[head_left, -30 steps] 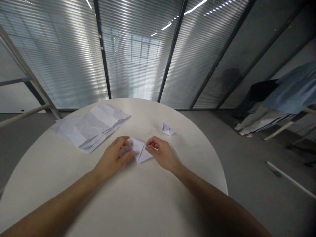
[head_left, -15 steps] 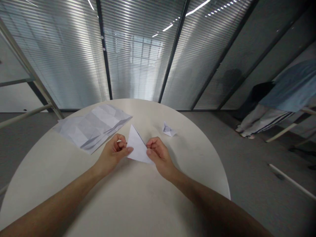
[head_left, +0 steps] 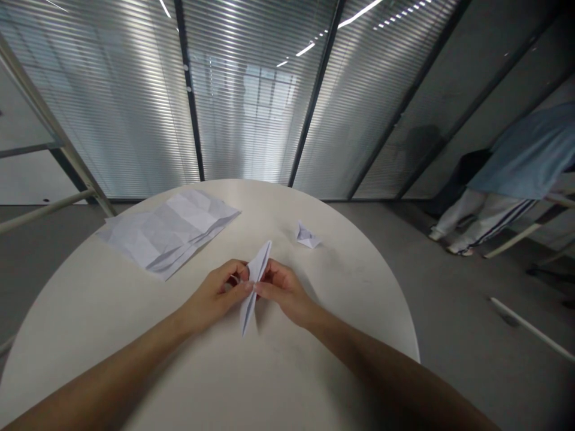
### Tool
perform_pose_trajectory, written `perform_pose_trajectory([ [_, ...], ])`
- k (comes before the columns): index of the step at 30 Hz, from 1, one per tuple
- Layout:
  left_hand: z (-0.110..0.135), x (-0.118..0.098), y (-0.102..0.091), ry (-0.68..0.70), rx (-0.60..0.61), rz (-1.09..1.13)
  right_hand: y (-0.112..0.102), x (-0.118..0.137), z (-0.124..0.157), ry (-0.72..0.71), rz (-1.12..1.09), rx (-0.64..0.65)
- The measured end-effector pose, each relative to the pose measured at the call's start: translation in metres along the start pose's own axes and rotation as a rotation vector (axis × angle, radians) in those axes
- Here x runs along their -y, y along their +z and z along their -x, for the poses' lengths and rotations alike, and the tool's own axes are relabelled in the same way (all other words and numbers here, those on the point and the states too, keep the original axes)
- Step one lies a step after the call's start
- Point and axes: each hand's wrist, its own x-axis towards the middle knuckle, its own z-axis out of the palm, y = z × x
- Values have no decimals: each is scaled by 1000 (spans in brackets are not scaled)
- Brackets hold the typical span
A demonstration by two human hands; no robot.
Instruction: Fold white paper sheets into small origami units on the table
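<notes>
Left hand [head_left: 224, 292], right hand [head_left: 286, 293]: grip pinching folded paper [head_left: 257, 266]. Creased sheets [head_left: 173, 226], small paper shape [head_left: 307, 237] beyond on table [head_left: 233, 383].

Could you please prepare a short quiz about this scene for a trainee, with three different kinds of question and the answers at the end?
1. Which hand holds the folded paper?
a) only the left hand
b) only the right hand
c) both hands
2. True or false: the sheets lie at the right side of the table.
3. Fill in: the small piece on the table lies nearer to the person's ____ hand.

Key:
1. c: both thumbs press near the middle of the folded paper.
2. False: the sheets lie at the left side.
3. right
</notes>
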Motion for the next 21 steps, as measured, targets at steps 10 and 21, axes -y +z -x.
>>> perform_pose_trajectory([
  [10,2,-7,5,45,81,25,0,-2,1,-42,178,-21],
  [21,2,-6,10,-35,-17,195,2,-5,1,24,190,-93],
])
